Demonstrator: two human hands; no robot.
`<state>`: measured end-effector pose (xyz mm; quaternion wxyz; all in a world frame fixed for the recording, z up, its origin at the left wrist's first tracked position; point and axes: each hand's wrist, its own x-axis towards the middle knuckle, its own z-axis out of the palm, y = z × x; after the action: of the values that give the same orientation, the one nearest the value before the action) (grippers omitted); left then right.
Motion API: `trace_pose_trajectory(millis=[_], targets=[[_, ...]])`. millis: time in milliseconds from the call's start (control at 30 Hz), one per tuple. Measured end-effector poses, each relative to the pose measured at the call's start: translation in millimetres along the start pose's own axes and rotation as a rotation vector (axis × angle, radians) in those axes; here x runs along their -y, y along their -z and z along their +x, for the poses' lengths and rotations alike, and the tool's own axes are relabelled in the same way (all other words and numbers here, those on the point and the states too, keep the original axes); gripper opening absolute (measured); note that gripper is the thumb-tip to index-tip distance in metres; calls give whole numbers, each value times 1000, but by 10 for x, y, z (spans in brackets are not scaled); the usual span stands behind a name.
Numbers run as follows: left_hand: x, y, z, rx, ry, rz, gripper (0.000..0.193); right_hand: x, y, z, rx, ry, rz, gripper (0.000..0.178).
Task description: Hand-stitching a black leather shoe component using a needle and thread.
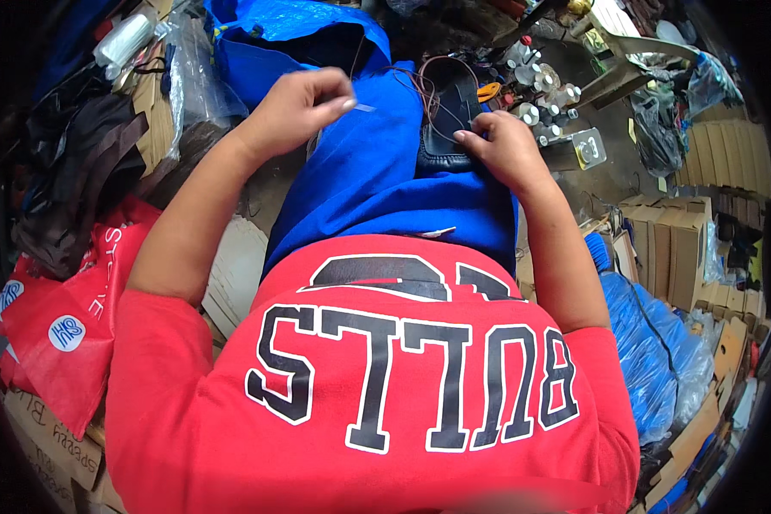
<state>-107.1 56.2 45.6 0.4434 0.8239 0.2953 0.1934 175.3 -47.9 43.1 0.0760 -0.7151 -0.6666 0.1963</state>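
My left hand [313, 101] is raised above my left thigh, its thumb and fingers pinched together. A small pale, see-through sliver [364, 108] shows at its fingertips, too blurred to name. My right hand [504, 144] is closed in a pinch over my right thigh, with a thin brown cord [431, 103] running to its thumb. Beneath the cord a black leather piece with a stitched edge, resembling a shoe [441, 154], rests on my blue trousers [351, 171]. Part of it is hidden by my right hand. The cord loops loosely above it.
A blue bag [295, 34] gapes open beyond my knees. Several small white-capped bottles [544, 81] and a metal tin [587, 150] stand at the far right. Red bags [64, 317] lie at left; cardboard boxes [672, 244] and a blue plastic bundle [647, 343] are at right.
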Motion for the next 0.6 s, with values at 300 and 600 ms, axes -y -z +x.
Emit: trace_pose_trajectory(millis=[300, 600], targets=[[-512, -444, 122, 365, 94, -847, 23, -170, 971, -578, 593, 23, 977, 27], [309, 1304, -664, -454, 228, 584, 18, -1924, 638, -1183, 91, -418, 94, 25]])
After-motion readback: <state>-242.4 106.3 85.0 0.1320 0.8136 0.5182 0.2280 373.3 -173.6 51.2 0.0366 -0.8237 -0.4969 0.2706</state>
